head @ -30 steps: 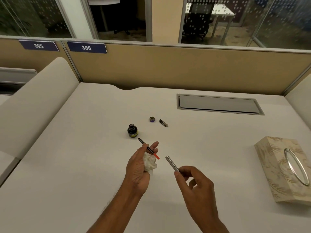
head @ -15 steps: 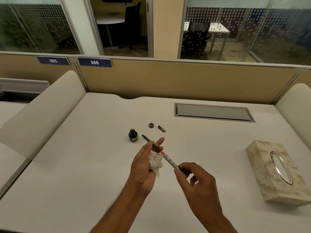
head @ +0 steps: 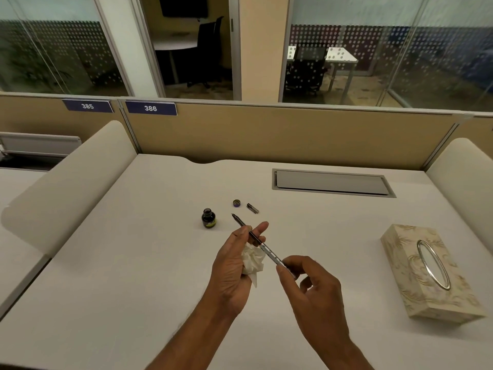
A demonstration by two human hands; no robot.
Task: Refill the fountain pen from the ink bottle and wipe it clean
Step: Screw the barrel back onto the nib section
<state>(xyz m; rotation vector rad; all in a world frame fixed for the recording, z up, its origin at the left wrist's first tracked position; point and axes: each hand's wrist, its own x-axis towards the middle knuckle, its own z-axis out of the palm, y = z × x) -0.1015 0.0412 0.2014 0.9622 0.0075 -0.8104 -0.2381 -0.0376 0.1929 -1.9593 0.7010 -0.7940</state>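
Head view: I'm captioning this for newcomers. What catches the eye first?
Centre: the left hand holds a pen and a crumpled tissue, while the right hand pinches its barrel. Just beyond stands an open ink bottle; a patterned tissue box sits at right.

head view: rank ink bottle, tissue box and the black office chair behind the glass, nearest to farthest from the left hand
1. ink bottle, just ahead of the left hand, slightly to its left.
2. tissue box, far right on the desk.
3. black office chair, beyond the partition, in the far room.
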